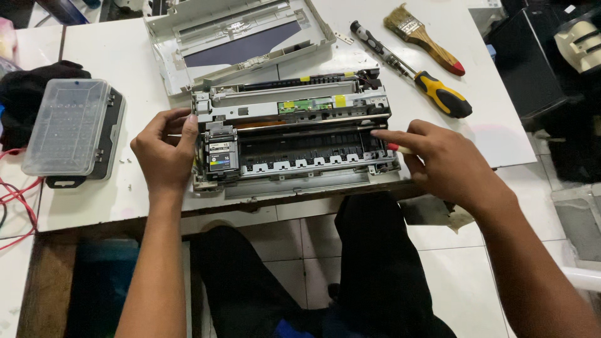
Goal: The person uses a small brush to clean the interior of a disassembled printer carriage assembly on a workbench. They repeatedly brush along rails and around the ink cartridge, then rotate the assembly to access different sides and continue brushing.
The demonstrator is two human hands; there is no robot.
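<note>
ink cartridge label [220,161]: small rectangle, white with colour patches, printer's left end | yellow sticker [340,101]: top rail

Opened printer chassis [294,134] mid-frame on white desk [125,56]. Left hand [164,153] gripping its left end beside ink cartridge carriage [220,153]; right hand [447,164] at right end, fingers [391,134] touching frame. Screwdriver [413,70] and paintbrush [424,37] upper right, clear bit case [69,128] left.
</note>
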